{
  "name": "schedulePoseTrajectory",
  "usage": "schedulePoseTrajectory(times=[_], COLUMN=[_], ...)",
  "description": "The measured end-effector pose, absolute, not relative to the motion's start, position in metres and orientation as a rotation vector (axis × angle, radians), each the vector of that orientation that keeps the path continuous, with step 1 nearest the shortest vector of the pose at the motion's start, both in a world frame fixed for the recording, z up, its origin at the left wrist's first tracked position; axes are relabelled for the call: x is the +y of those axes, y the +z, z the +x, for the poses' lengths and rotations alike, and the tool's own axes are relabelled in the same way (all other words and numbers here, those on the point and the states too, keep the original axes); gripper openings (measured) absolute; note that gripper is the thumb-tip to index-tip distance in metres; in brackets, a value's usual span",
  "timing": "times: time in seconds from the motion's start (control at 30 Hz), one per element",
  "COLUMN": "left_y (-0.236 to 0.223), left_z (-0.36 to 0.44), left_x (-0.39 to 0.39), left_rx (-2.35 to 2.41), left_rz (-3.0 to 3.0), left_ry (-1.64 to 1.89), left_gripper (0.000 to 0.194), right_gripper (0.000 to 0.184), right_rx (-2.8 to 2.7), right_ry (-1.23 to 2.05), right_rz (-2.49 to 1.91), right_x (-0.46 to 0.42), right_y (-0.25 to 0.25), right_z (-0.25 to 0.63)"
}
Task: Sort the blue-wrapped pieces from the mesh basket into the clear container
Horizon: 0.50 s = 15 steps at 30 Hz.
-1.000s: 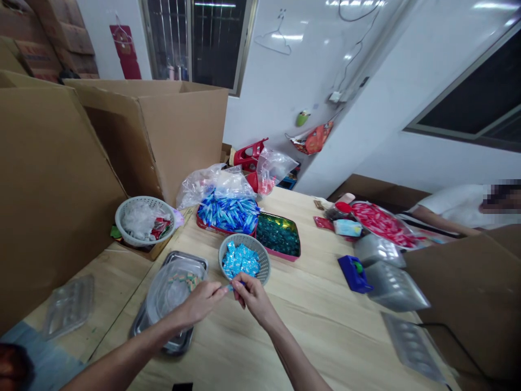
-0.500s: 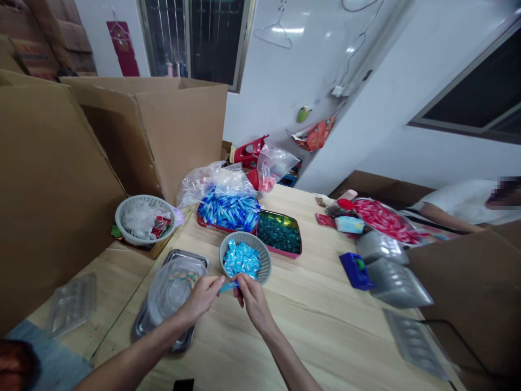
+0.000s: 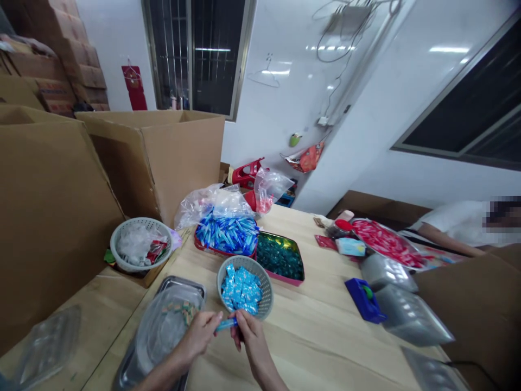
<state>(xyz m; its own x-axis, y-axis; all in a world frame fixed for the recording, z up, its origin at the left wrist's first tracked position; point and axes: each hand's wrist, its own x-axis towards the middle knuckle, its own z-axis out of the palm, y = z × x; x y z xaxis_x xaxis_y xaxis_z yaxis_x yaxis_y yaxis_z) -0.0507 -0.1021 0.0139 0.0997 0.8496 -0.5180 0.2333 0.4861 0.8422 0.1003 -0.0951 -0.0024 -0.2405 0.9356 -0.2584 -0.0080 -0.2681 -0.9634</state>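
The right hand (image 3: 252, 339) has its fingers clamped on a blue packet (image 3: 226, 325); the left hand's (image 3: 197, 335) fingers, together, seem to pinch its other end, just below a basket (image 3: 266, 296).

The fingers (image 3: 243, 321) of the right hand (image 3: 254, 341) hide one end of the blue packet (image 3: 226, 325). Both forearms, (image 3: 163, 377) (image 3: 266, 374) and the metal tray (image 3: 181, 285) beneath the left one, run off the bottom edge. The little coloured pieces (image 3: 183, 312) on that tray are too small to make out. The person (image 3: 456, 225) at the right is cut off, their head blurred.
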Motion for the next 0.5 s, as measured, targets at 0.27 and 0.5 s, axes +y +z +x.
schedulePoseTrajectory(times=[0.27,0.5], left_y=[0.021,0.015], left_z=[-0.061,-0.069], left_x=[-0.111,-0.090], left_rx=[1.194,1.142], left_rz=[0.629,0.471], left_ry=[0.476,0.702], left_gripper=[0.088,0.095], right_gripper=[0.055,0.060], right_rx=[-1.797,-1.108], right_ry=[1.284,1.608], right_rz=[-1.121,-1.223], right_x=[-0.096,-0.056], right_y=[0.015,-0.017], right_z=[0.115,0.129])
